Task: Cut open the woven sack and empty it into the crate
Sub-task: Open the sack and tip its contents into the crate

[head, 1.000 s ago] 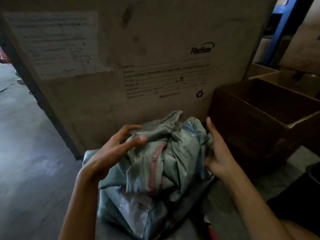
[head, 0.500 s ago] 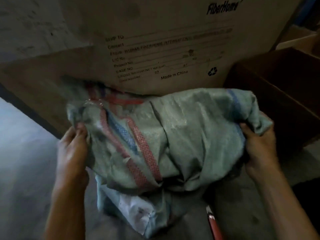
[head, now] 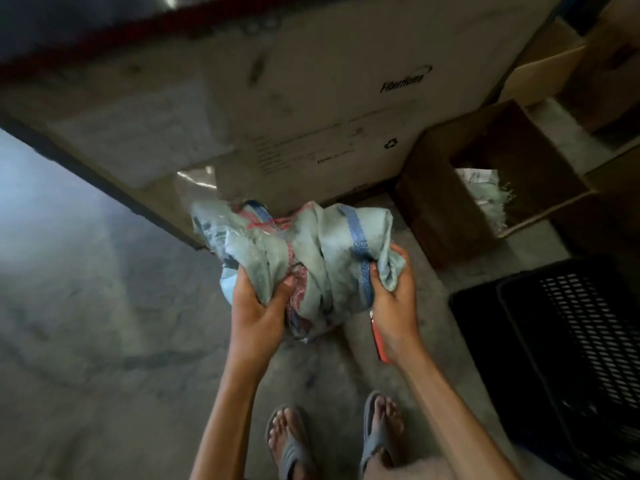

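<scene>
1. Sack [head: 311,251] is up off the floor [head: 86,323], held in front of the person, bunched into a tight bundle. 0.5 s ago it was spread wide between the hands and lower.
2. Left hand [head: 258,306] clamped on the bundle's lower left, thumb pressed into the cloth; earlier it gripped the far left edge.
3. Right hand [head: 393,296] closed on a gathered corner at the right end, beside the blue stripe.
4. Hands are now much closer together than before.
5. Red tool [head: 378,337] shows below the right wrist; cannot tell if it's held or lying on the floor.
6. View has pulled back: 2 feet in sandals [head: 294,448] now visible, black crate [head: 568,341] at right, wooden box [head: 485,181] behind it, big carton [head: 311,98] behind the sack.
</scene>
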Demonstrator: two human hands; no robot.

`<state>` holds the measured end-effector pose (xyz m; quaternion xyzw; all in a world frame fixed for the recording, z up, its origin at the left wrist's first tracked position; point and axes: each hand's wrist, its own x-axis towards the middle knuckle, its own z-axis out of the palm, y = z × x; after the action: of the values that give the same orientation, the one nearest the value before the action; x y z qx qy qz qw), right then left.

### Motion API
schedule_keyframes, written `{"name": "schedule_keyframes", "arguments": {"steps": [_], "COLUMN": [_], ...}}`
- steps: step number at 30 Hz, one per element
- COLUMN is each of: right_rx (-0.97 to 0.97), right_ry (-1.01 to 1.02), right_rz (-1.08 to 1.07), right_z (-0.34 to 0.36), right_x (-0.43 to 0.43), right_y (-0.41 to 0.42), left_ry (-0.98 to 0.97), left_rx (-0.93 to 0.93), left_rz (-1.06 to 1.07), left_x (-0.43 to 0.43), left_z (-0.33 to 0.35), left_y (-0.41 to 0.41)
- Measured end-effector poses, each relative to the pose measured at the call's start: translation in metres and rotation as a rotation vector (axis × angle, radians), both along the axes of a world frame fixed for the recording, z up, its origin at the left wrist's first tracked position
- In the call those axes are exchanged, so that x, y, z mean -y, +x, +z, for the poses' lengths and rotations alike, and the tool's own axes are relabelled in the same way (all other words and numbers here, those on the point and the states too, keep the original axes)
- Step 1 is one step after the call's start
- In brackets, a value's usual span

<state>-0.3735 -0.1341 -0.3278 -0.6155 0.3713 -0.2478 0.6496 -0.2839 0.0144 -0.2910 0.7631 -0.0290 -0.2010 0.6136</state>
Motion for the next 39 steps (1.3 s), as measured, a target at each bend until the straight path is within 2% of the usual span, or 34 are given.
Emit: {"name": "schedule_keyframes", "arguments": {"steps": [4, 8, 12, 14, 18, 24, 28, 35, 39], "right_rx": [0.051, 0.012, 0.013, 0.033, 0.050, 0.010, -0.033, -0.218, -0.279], "right_ry": [-0.179, -0.290, -0.306, -0.256, -0.233, -0.194, -0.127, 0.030, 0.059], "right_rz": [0.086, 0.052, 0.132, 0.079, -0.089, -0.505, -0.655, -0.767, -0.821], "right_z": [0.159, 0.286, 0.380, 0.415, 0.460, 0.471, 0.455, 0.352, 0.283], "right_x": [-0.010, -0.007, -0.029, -0.035, -0.040, -0.036, -0.038, 0.006, 0.076], "right_y": [0.041, 0.041, -0.040, -0.087, -0.169, -0.269, -0.334, -0.437, -0.495], "left_ry": [0.004, 0.070, 0.083, 0.051, -0.003, -0.039, -0.015, 0.227, 0.126], "left_rx": [0.254, 0.290, 0.211, 0.194, 0.228, 0.190, 0.148, 0.042, 0.128], "left_rz": [0.038, -0.065, -0.098, -0.129, -0.330, -0.678, -0.825, -1.031, -1.115], "left_x": [-0.005, -0.013, -0.047, -0.054, -0.047, -0.002, 0.035, 0.109, 0.202], "left_z": [0.139, 0.221, 0.272, 0.304, 0.355, 0.377, 0.360, 0.251, 0.204], "left_y": [0.018, 0.008, -0.071, -0.095, -0.135, -0.200, -0.257, -0.355, -0.420]}}
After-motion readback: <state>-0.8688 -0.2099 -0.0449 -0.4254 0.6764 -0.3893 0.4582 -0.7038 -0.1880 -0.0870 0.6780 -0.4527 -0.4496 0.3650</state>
